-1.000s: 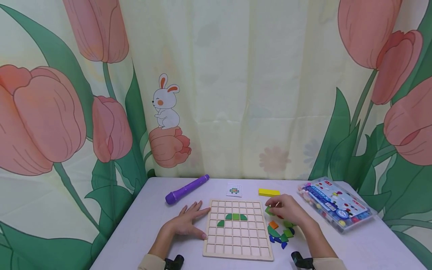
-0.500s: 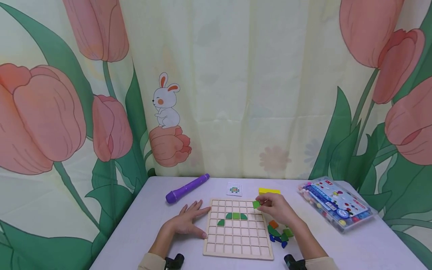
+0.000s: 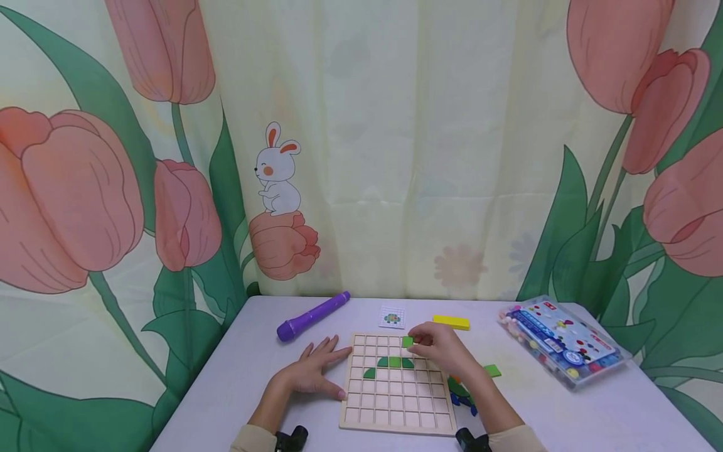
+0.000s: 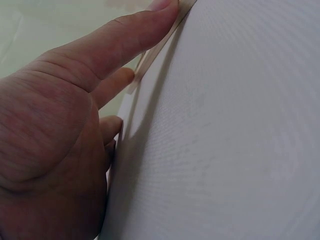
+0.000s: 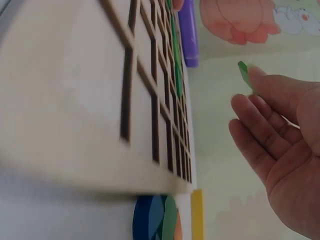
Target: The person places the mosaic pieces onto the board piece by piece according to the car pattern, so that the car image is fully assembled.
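Note:
My right hand [image 3: 440,348] pinches a light green square tile [image 3: 407,341] above the upper right part of a wooden grid board [image 3: 398,431]. In the right wrist view that tile [image 5: 243,72] shows edge-on between thumb and fingertips. The left hand [image 3: 310,373] lies at the board's left edge with fingers spread, thumb and a fingertip touching the frame; the left wrist view shows the thumb [image 4: 135,40] against the wooden edge. In the board sit a light green square [image 3: 395,362] with a dark green quarter-round piece [image 3: 383,362] on its left, another on its right, and one lower left [image 3: 369,374].
Loose green, blue and orange pieces [image 3: 460,389] lie right of the board, partly behind the right forearm; a green tile [image 3: 492,371] lies beyond it. Behind are a purple microphone-shaped object [image 3: 313,317], a pattern card [image 3: 392,317], a yellow block [image 3: 450,322] and a clear plastic case [image 3: 565,342].
The right hand has picked the light green tile up from beside the board and carried it left over the grid. The left hand stays in place.

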Demonstrator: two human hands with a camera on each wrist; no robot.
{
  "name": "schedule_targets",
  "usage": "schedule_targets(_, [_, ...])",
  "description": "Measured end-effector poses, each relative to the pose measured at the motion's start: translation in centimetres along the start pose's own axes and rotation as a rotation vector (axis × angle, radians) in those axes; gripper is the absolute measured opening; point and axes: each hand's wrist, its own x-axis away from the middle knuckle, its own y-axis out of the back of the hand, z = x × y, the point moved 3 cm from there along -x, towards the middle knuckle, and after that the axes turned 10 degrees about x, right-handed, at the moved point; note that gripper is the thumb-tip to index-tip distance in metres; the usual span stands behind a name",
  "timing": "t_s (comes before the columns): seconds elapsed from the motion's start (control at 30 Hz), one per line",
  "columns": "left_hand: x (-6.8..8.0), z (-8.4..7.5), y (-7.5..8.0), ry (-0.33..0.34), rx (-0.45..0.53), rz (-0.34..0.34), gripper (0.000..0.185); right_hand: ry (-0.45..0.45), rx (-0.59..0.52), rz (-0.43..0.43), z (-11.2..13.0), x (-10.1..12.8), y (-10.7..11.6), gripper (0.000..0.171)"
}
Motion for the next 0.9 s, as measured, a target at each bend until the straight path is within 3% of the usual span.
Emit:
schedule_targets(0.2, [0.0,-0.2,0.1,0.001,0.003,0.006,0.104,-0.007,0.009,0.009,1.3,-0.6,-0.6,0.024])
schedule_targets(0.4, [0.0,-0.2,0.1,0.002,-0.003,0.003,0.105,0.006,0.086,0.037,2.2,-0.9,-1.4,0.024])
schedule_targets(0.73, [0.1,-0.1,0.1,0.001,-0.006,0.005,0.104,0.106,0.079,0.116,2.8,-0.6,-3.0,0.022])
schedule_targets(0.9, [0.1,-0.1,0.0,0.005,-0.008,0.003,0.104,0.107,0.091,0.137,2.9,-0.5,-4.0,0.022])
